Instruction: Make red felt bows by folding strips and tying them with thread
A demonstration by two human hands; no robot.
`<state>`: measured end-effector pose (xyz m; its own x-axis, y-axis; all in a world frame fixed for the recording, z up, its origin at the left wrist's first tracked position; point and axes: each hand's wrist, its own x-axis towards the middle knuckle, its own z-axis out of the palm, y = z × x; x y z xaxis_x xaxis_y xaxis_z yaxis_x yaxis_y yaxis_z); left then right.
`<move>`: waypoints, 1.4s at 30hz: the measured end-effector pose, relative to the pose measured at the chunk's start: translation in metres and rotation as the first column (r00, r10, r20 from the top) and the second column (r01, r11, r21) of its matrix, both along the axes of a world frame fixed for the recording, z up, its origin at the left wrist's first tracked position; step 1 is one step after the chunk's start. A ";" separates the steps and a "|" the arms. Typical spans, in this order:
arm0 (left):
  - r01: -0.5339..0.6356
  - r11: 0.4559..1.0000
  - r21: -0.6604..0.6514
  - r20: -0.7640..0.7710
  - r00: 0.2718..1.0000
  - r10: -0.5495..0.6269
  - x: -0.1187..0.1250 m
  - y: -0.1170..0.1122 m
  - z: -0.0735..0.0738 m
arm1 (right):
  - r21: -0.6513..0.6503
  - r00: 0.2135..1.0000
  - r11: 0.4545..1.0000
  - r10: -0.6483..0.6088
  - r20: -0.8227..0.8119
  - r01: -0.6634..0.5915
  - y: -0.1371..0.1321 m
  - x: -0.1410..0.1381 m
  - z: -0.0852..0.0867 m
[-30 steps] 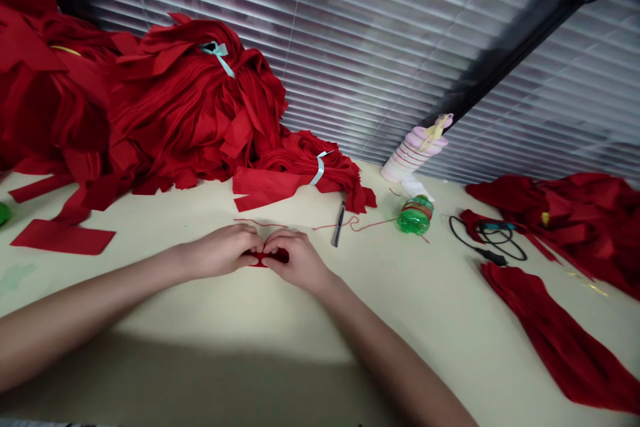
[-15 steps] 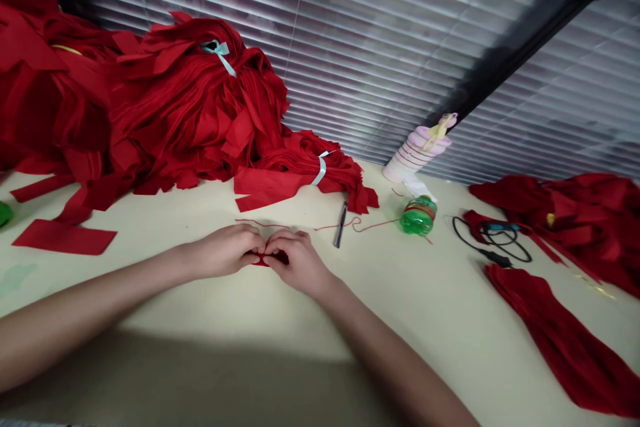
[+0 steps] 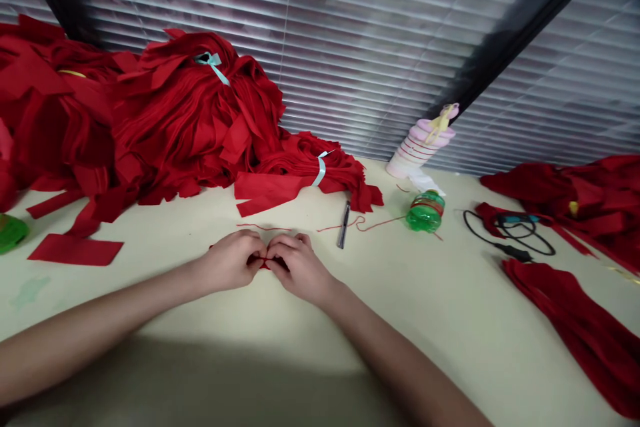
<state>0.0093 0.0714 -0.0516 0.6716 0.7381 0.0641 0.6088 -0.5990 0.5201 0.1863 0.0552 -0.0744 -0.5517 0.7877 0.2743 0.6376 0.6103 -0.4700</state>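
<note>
My left hand (image 3: 235,259) and my right hand (image 3: 295,263) meet low over the table, fingertips pinched together on a small piece of red fabric (image 3: 265,262). Most of that fabric is hidden beneath my fingers. Just behind my hands a thin red thread (image 3: 260,227) lies on the table. To the right of my right hand lies a dark, slim tool (image 3: 343,225), too blurred to name surely. Another length of red thread runs past it to a green plastic bottle piece (image 3: 425,211) with red thread wound round it.
Heaped bundles of red fabric strips (image 3: 185,120) line the back left, and a smaller tied bundle (image 3: 310,170) lies nearer. A pink and white cylinder (image 3: 417,150) leans near the blinds. At right are a black cable (image 3: 520,250) and more red fabric (image 3: 570,320).
The camera view has shifted slightly. Both hands keep their pinch on the red fabric, with only small finger movements; more red fabric edge shows behind the left hand.
</note>
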 end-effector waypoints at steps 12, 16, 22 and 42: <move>0.131 0.988 -0.081 0.063 0.990 -0.126 -0.008 0.014 0.002 | 0.386 0.994 0.919 0.045 0.101 -0.081 -0.008 0.001 -0.002; 0.153 0.986 -0.063 0.069 0.986 -0.149 -0.010 0.015 0.001 | 0.481 0.980 0.866 0.047 0.193 -0.136 -0.012 -0.004 -0.001; 0.247 0.967 -0.063 0.074 0.967 -0.242 -0.010 0.017 0.007 | 0.489 0.978 0.867 -0.004 0.207 -0.099 -0.012 -0.005 -0.007; 0.196 0.981 -0.001 0.024 0.980 -0.196 -0.012 0.010 0.008 | 0.316 0.997 0.948 -0.055 0.061 0.033 -0.009 -0.009 -0.008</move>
